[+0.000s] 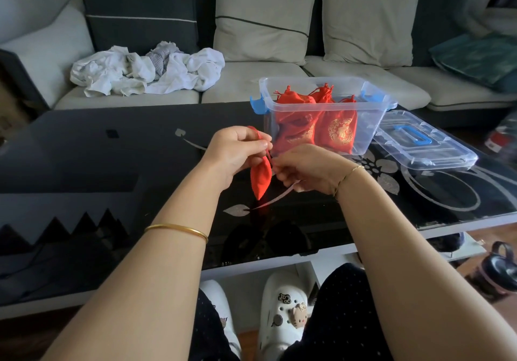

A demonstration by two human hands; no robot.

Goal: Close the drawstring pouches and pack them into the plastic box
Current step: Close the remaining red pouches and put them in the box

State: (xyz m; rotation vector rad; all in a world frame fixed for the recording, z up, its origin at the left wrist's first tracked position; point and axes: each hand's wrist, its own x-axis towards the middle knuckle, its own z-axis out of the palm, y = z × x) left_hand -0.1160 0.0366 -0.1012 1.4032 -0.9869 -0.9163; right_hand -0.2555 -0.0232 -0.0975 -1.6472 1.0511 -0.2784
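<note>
pouch (pixel 261 179) hangs, neck pinched in left hand (pixel 235 151) grip; right hand (pixel 307 167) grip pinches drawstring (pixel 269 156); plastic box (pixel 321 108) just behind.

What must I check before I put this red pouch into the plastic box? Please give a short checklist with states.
1. Grip of the left hand on the neck of the red pouch: ok.
2. Pinch of the right hand on the drawstring: ok.
3. Pouch mouth fully closed: cannot tell, the left hand hides it.
4. Open plastic box, lid lying beside it: ok.
5. Room beside the packed pouches: ok.
</note>
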